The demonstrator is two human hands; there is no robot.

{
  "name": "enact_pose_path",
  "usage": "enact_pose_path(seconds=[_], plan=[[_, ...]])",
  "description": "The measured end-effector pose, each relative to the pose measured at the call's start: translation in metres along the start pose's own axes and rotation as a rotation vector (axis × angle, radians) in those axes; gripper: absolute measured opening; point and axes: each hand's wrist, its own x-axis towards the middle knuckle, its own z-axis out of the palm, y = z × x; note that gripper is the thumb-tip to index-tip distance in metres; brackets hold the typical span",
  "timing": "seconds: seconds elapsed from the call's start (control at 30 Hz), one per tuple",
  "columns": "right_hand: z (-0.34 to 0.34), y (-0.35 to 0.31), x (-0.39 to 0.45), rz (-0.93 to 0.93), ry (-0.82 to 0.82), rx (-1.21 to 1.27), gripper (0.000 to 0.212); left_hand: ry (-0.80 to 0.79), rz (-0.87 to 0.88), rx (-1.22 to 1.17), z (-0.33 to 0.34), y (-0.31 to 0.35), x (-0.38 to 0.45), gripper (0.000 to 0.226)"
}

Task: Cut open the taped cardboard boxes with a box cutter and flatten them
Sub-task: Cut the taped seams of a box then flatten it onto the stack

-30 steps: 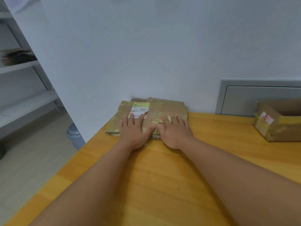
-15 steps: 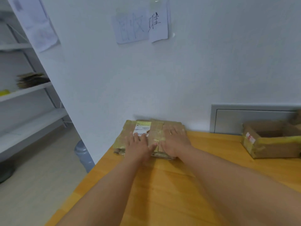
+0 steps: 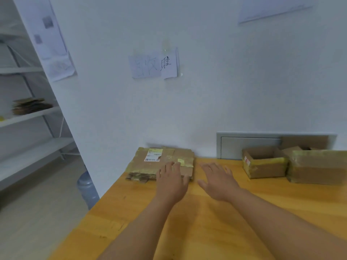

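Flattened boxes (image 3: 161, 164) at table's (image 3: 187, 231) eleven o'clock corner could slide off; left hand (image 3: 173, 182) and right hand (image 3: 217, 180) both spread, holding nothing

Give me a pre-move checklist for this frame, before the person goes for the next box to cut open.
1. Flattened boxes lie flat against the wall: ok.
2. Left hand holds nothing, fingers straight over the stack's near edge: ok.
3. Right hand holds nothing, spread above the table: ok.
4. Open box waits at the right: ok.
5. Taped box beside it is uncut: ok.
6. Box cutter within reach: cannot tell, none in view.
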Motion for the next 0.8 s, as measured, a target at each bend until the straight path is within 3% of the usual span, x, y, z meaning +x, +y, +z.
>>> enact_pose_path(seconds=[0.3,0.63,0.8], plan=[[-0.040,0.029,-0.059,0.010,0.146,-0.064,0.063,0.105,0.086,-0.065,-0.028,0.076,-0.035,0.057],[-0.054,0.138,-0.106,0.077,0.223,-0.143,0.067,0.122,0.231,-0.040,0.023,0.158,-0.032,0.053],[-0.037,0.189,-0.114,0.158,0.145,-0.087,0.064,0.064,0.276,-0.070,0.060,0.192,-0.019,0.049]])
